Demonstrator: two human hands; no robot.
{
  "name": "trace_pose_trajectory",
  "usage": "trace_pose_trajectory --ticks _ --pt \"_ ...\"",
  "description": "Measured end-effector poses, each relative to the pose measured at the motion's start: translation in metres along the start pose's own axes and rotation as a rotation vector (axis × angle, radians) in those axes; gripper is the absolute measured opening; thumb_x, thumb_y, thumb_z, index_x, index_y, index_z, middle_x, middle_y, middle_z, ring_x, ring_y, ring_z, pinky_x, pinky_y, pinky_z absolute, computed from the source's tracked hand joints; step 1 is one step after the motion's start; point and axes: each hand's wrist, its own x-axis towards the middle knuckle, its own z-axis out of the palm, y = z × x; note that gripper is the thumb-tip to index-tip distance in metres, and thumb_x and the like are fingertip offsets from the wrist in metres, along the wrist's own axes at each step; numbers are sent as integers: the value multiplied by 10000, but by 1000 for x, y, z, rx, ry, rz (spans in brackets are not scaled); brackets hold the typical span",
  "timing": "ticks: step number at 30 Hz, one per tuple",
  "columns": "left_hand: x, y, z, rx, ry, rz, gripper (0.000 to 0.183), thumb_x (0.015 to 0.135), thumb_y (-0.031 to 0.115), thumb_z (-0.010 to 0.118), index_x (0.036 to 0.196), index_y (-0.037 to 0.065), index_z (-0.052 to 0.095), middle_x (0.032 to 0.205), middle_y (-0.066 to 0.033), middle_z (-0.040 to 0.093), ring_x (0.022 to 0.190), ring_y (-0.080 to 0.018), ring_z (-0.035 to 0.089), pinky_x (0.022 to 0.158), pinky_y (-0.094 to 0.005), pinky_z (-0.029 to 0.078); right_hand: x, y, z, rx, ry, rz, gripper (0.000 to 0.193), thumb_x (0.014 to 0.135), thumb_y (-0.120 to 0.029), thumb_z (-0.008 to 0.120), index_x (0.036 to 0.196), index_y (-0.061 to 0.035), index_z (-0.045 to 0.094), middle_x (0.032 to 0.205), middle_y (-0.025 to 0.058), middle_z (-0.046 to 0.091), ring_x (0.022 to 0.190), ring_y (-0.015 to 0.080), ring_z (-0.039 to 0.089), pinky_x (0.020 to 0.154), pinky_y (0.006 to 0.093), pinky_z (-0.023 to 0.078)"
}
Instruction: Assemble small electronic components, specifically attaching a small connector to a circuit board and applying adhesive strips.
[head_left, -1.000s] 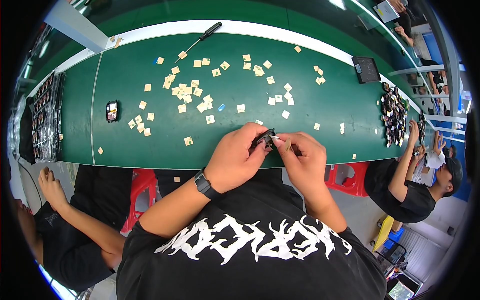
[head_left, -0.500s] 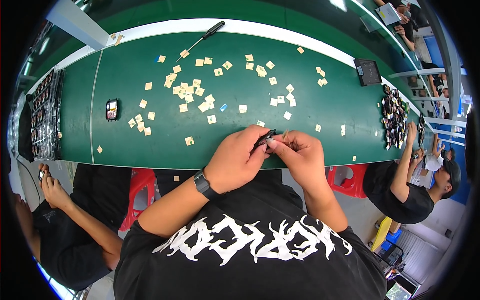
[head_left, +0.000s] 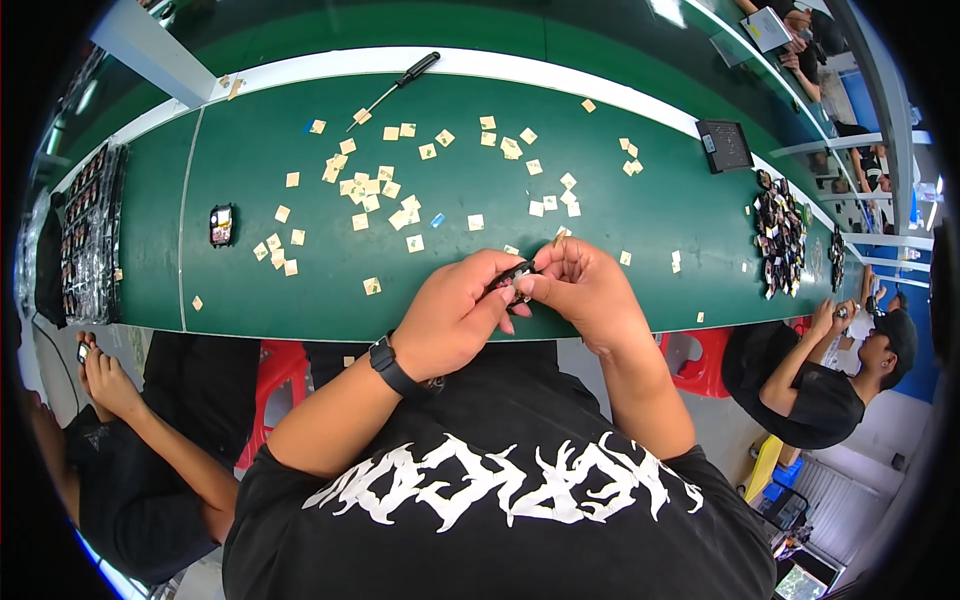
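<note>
Above the table's near edge, my left hand is closed around a small black watch case, tilted on edge with part of its inside showing. My right hand meets it from the right, thumb and finger pressed at the case's rim. A small beige piece sticks up between the right fingers; its shape is mostly hidden. Much of the case is covered by my fingers. Pale square stickers are scattered over the green table just beyond my hands.
On the green table, a watch body with a lit screen lies left. A screwdriver rests at the back. Right are a black tray and piled black watch parts. Packed trays stand far left. Co-workers sit on both sides.
Both hands have shifted slightly left with the watch case, which now shows more of its inside. The beige piece stands higher above the right fingers. The view has moved a little.
</note>
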Motion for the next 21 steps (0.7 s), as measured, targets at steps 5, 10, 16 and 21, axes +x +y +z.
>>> trace_pose_trajectory --ticks 5,10,16,21 --pt "2 -2 15 164 142 40 269 1026 48 534 1281 -27 574 968 -62 660 787 -105 649 646 -263 515 -5 1 0 48 56 -2 146 911 -115 783 929 -5 688 787 17 667 664 52 557 594 199 431" --pt "1 0 14 341 185 131 268 1008 66 580 1267 4 609 825 -23 647 648 -79 586 596 -251 476 -11 -8 -7 71 -13 94 159 926 -147 776 940 -8 700 820 19 681 683 40 548 595 189 409" --pt "2 4 11 263 169 63 275 1016 71 568 1281 12 608 836 -17 650 619 -75 572 565 -235 461 -10 -6 -3 64 -39 55 152 930 -145 767 966 -15 699 840 26 685 694 29 544 569 194 385" --pt "-1 6 4 -86 117 -83 330 1064 103 473 1347 -36 573 968 -87 694 658 -80 591 549 -209 482 -20 -5 -32 81 48 -48 170 951 -200 738 1008 -44 701 822 -2 667 629 20 473 544 194 345"
